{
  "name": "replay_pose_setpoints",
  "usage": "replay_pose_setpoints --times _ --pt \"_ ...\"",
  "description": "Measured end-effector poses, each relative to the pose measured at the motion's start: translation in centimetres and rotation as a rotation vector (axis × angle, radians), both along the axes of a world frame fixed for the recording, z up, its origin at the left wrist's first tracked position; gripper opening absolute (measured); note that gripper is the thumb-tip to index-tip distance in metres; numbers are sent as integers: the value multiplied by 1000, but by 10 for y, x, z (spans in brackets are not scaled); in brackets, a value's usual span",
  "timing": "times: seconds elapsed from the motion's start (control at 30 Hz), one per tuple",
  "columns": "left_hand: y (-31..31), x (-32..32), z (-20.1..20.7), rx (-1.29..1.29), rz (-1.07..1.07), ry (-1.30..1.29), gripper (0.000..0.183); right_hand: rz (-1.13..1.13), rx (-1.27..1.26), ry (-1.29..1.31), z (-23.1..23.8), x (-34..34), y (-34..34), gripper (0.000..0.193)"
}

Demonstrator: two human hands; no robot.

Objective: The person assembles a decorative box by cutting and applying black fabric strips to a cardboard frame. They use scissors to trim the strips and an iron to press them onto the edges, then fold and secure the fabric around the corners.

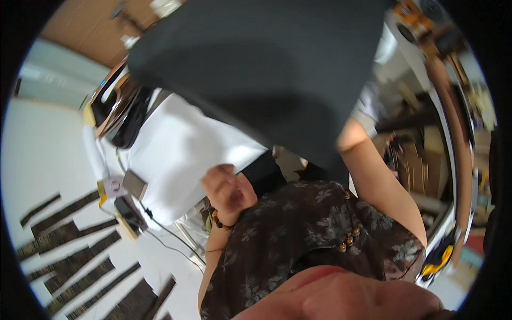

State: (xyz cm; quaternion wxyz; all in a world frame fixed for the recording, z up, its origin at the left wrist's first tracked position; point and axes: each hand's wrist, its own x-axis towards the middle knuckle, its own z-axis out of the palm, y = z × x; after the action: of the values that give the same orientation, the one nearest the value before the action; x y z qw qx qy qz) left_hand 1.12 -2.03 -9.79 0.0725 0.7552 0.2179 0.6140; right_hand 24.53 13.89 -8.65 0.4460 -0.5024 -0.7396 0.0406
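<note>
A large dark grey sheet (256, 69), looking stiff and slightly blurred, is raised and tilted across the upper middle. My right hand (351, 133) reaches its right edge; the fingers are hidden behind it, but the hand appears to hold the sheet up. My left hand (228, 189) is in front of my body, blurred, with fingers half curled and the thumb apart. Nothing shows in it. Just beyond that hand lies a white sheet (165, 154), partly covered by the grey one. A copper-and-black clothes iron (120, 104) stands at its far left corner.
Several dark brown strips (80, 256) lie on the white surface at the lower left. A small grey-brown block (135, 184) and black cables (176, 234) are beside the white sheet. Shelves with cardboard pieces (421, 165) stand at the right; a brown board (85, 29) is at the upper left.
</note>
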Motion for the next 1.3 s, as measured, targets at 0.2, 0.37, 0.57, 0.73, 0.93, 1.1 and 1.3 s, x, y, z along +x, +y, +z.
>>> replay_pose_setpoints --times 0.2,0.37,0.57,0.73,0.93,1.1,1.3 --pt "-22 109 -6 -3 -440 334 42 -428 -44 605 -62 104 -157 15" --pt "39 191 -59 -273 220 712 48 -601 25 385 -94 163 -142 20" --pt "53 161 -88 -344 293 893 57 -524 -160 164 -91 159 -112 33" --pt "45 109 -84 -372 242 837 57 -264 -251 200 -86 140 -130 24" --pt "32 96 -70 -327 346 912 44 -104 -132 -61 -72 137 -135 20" --pt "41 144 -69 -358 151 588 33 53 -288 179 -87 141 -134 25" --pt "53 186 -93 -344 144 503 23 -98 -183 159 -99 124 -136 19"
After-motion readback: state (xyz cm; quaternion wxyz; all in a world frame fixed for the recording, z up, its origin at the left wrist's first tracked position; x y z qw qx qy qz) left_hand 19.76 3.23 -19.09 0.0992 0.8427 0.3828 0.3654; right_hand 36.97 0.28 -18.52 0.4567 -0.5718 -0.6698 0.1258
